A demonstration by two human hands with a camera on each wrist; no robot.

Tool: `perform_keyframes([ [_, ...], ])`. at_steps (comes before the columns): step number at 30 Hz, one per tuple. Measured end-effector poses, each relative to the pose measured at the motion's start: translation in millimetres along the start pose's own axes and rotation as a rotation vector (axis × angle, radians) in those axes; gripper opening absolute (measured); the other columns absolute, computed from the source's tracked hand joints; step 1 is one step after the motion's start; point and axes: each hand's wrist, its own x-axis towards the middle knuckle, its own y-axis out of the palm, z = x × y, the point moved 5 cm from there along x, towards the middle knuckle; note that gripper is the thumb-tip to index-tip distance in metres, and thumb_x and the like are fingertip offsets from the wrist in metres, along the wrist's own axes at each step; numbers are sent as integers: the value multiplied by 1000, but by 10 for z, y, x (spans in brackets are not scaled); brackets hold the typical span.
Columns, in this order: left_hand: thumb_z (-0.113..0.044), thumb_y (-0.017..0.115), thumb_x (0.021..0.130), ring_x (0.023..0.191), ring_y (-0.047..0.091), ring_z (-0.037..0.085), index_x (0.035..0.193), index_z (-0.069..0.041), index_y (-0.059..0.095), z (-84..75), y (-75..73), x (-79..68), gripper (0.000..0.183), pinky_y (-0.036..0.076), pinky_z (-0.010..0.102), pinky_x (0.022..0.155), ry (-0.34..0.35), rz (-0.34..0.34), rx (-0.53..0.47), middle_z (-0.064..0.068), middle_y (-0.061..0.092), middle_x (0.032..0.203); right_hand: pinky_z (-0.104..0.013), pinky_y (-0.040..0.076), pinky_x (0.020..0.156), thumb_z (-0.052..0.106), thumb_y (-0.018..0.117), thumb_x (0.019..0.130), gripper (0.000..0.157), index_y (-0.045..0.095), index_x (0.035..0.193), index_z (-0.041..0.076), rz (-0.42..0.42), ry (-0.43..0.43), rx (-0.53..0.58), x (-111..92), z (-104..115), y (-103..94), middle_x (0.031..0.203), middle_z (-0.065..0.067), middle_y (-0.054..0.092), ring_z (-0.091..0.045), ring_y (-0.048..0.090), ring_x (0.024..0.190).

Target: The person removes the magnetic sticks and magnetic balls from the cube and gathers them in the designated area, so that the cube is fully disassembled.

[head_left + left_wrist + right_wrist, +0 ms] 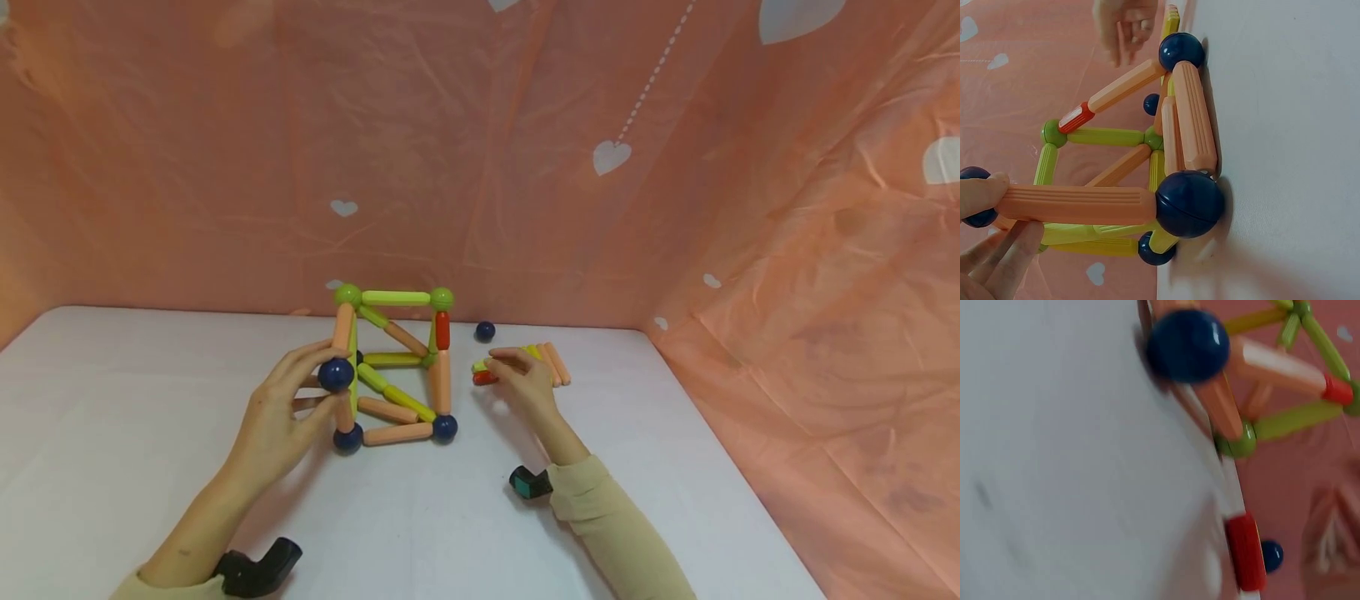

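A box-shaped frame of magnetic rods and balls stands on the table, with blue balls [445,427] at its lower front corners and green balls [442,298] on top. At its front left post my left hand [281,408] pinches a peach magnetic rod [1079,204] between thumb and fingers, right by a blue ball [336,374]. My right hand [525,383] hovers over loose rods right of the frame, its fingers loosely bent. Nothing shows in its grasp. Below it lie a short red rod [1246,552] and a yellow-green rod [480,366], partly hidden by the fingers.
Several peach rods [557,364] and yellow ones lie side by side beyond the right hand. A loose blue ball [485,332] sits near the back edge of the white table [450,517]. An orange cloth [480,167] with hearts hangs behind and at the right.
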Motion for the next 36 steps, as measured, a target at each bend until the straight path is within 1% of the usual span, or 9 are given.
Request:
perform_keyframes([
  [4,14,69,78,91,62,29,126,-3,58,-3,-8,9,52,46,4,73,-2,-5,1,16,50,135,-26,54,74,8,65,90,30,60,115,-8,210,-148,23,-121,167,234,92,-9,67,-11,64,75],
  [6,14,69,78,91,63,28,125,-3,58,-6,-8,12,52,51,10,73,-1,-7,2,16,50,135,-23,54,73,5,64,90,29,59,115,-9,290,-194,11,-187,231,343,93,-12,66,-9,63,76],
  [11,13,69,78,90,63,28,126,-3,58,-11,2,12,51,58,36,71,-1,-6,3,17,50,135,-20,53,73,2,63,89,28,60,114,-9,387,-228,10,-277,303,553,102,-22,66,-5,63,80],
  [13,13,69,79,90,63,29,126,-3,58,-12,5,10,51,57,39,71,-1,-6,1,17,50,134,-21,55,73,2,63,89,29,60,115,-10,415,-223,8,-297,316,626,104,-24,66,-5,64,82],
  [16,13,69,79,90,63,30,125,-3,58,-13,6,8,50,57,39,71,-2,-6,1,17,50,134,-21,55,74,4,64,89,30,62,115,-9,435,-236,-60,-332,354,733,104,-24,67,-11,67,85],
  [20,13,69,79,90,63,30,125,-3,58,-15,3,6,51,58,37,72,-6,-6,3,17,50,134,-18,53,76,9,69,86,29,67,113,-2,439,-303,-268,-389,432,887,105,-17,70,-20,67,92],
  [23,13,69,79,91,63,29,125,-4,58,-13,6,8,51,57,24,72,-9,-3,2,17,50,134,-21,53,79,14,73,85,28,70,109,0,428,-387,-422,-428,474,1005,104,-12,71,-21,67,94],
  [28,13,69,79,91,63,29,125,-4,58,-9,16,12,51,46,4,73,-6,-2,-5,16,50,134,-19,52,73,19,74,85,25,73,100,-1,380,-476,-620,-461,492,1153,91,-9,73,-16,65,83],
  [36,14,69,79,90,64,29,124,-4,58,-19,5,4,50,45,3,73,-6,-6,-7,16,50,135,-15,42,62,16,74,84,17,75,93,2,350,-439,-799,-455,472,1270,79,-3,68,-8,52,73],
])
